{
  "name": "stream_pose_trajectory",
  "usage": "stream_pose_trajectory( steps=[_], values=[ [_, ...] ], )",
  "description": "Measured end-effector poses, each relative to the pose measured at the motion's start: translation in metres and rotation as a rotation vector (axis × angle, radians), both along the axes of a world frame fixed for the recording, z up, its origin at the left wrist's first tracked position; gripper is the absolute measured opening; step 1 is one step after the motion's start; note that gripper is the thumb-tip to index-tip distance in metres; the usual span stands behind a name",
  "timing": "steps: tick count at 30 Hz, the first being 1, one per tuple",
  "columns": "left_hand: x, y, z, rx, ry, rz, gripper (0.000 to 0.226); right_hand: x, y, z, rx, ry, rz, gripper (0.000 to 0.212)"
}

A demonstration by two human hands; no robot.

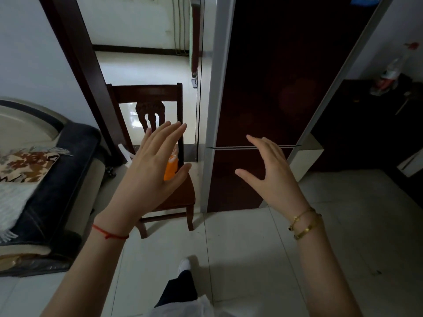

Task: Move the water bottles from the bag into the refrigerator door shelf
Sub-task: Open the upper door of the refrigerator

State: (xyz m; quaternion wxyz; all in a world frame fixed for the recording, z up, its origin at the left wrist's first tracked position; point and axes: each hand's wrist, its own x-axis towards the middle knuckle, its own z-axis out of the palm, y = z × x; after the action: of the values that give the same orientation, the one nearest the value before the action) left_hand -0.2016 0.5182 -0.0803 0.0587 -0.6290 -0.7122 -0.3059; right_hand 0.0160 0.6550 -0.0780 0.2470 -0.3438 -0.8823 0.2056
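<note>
- Pale floor tiles (pixel 240 236) fill the room, with a tall dark-red refrigerator (pixel 270 88) seen shut at 12 o'clock.
- An orange-and-white plastic bag (pixel 171 169) rests on a dark wooden chair (pixel 180 195) at 10 o'clock; no water bottles can be seen.
- Full bottles are judged heavy, smooth and slippery; a grip round the body is advised.
- Raised palm-down, the left hand (pixel 151 172) covers the bag, fingers straight, slightly spread, holding nothing.
- Before the refrigerator, the right hand (pixel 270 172) is held empty, fingers curved and apart.
</note>
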Motion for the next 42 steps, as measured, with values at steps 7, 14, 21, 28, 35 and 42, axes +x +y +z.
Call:
stream_pose_trajectory(
  steps=[7, 14, 21, 28, 35, 42],
  values=[
    [-0.06, 0.082, 0.01, 0.006, 0.006, -0.072, 0.071, -0.058, 0.071, 0.006, 0.001, 0.043, -0.042, 0.071],
    [-0.113, 0.157, 0.01, -0.005, 0.017, -0.171, 0.07, -0.107, 0.127, 0.004, 0.013, 0.051, -0.113, 0.072],
    [-0.139, 0.208, 0.004, -0.03, -0.001, -0.241, 0.07, -0.131, 0.158, -0.006, -0.017, 0.041, -0.162, 0.071],
    [-0.152, 0.247, -0.006, -0.05, -0.045, -0.24, 0.072, -0.146, 0.181, -0.015, -0.051, 0.043, -0.178, 0.07],
    [-0.162, 0.292, -0.015, -0.072, -0.079, -0.222, 0.077, -0.157, 0.219, -0.016, -0.036, 0.066, -0.169, 0.07],
    [-0.162, 0.336, -0.014, -0.059, -0.15, -0.201, 0.083, -0.159, 0.259, -0.014, -0.033, 0.084, -0.155, 0.07]
  ],
)
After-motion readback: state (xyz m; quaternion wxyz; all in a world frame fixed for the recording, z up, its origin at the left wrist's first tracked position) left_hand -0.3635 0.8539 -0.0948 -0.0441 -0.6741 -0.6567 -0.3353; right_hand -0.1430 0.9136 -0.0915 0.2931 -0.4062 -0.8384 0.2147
